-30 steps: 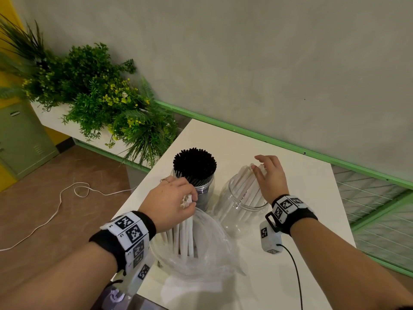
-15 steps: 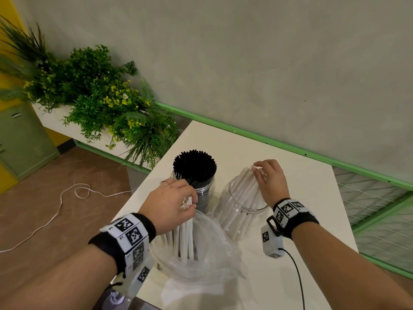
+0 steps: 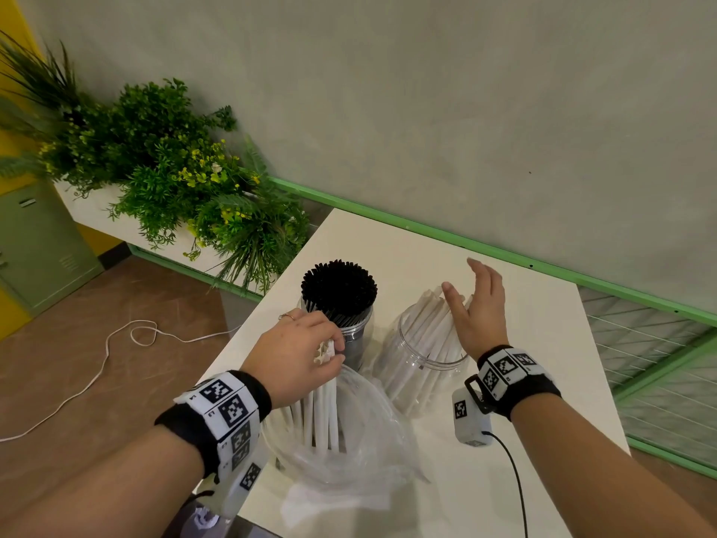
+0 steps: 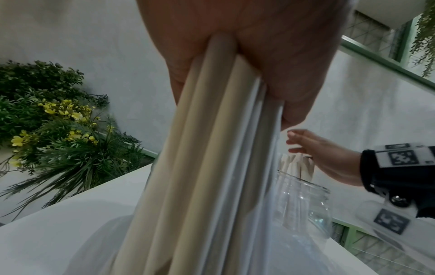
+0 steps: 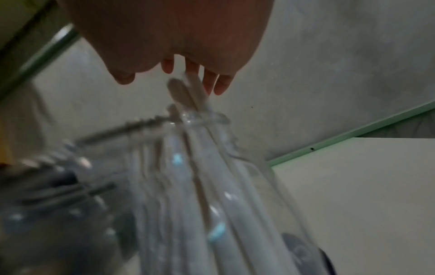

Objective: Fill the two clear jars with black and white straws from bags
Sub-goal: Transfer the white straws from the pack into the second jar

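On the white table my left hand grips the tops of a bundle of white straws standing upright in a clear plastic bag. The left wrist view shows the same bundle of white straws coming out of my closed left hand. Behind it a jar is packed with black straws. To the right a clear jar holds leaning white straws. My right hand hovers at their tops, fingers straight and spread, holding nothing. The fingertips reach past the straw ends.
Green plants fill a planter left of the table. A white cable lies on the brown floor. A grey wall with a green rail runs behind. A wire grille is at the right. The table's near edge lies below the bag.
My right hand, which lay with fingers curled over the white straw tops in the jar, has lifted and spread its fingers. My left hand keeps its grip on the bundle in the bag.
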A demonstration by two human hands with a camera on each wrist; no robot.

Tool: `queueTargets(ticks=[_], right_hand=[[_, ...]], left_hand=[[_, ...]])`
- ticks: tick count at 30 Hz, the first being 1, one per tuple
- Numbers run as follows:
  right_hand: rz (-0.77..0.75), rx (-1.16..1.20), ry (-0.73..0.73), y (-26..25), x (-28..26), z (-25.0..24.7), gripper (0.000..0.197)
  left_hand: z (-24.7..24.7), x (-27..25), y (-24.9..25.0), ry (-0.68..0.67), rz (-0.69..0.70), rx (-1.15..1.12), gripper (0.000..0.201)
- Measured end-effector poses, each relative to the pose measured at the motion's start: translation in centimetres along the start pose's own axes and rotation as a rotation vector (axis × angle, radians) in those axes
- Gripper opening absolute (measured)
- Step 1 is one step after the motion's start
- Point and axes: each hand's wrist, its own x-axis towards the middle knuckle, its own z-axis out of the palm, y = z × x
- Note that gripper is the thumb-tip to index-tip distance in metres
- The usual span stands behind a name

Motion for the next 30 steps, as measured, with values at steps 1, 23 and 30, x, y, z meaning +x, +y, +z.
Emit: queueTargets(ticks=[1, 23, 30], right_hand=[[-0.03, 0.011, 0.039, -0.8, -0.2, -0.3, 0.06], [0.294, 0.403, -0.766, -10.8, -10.3, 8.1, 0.07], [0.299, 0.482, -0.751, -11.3, -10.4, 8.0, 0.06]], left_hand=[[-0.1, 0.0, 0.0, -0.007, -0.002, 0.008, 0.04], [-1.0, -3.0, -5.1, 0.017, 0.078, -0.223, 0.058], [-1.1, -1.9, -5.5, -0.02, 0.13, -0.278, 0.059]])
